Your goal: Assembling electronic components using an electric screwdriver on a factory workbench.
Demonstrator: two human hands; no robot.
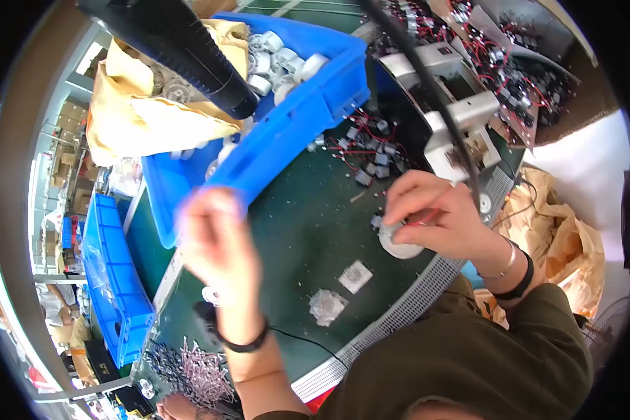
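My right hand is closed, its fingertips pinching the edge of a white round plastic part low over the green table. A bit of red wire shows between those fingers; what it belongs to is hidden. Smeared by motion, my left hand is beside the near wall of a large blue bin. Whether it holds anything is not clear. In the bin are many white round plastic parts and a tan paper bag. Small motors with red wires lie between the bin and my right hand.
A black tube hangs over the bin. A white-grey bench machine stands at the far right, before a box of wired motors. Two small clear packets lie nearby. At lower left are a parts pile and another person's hand.
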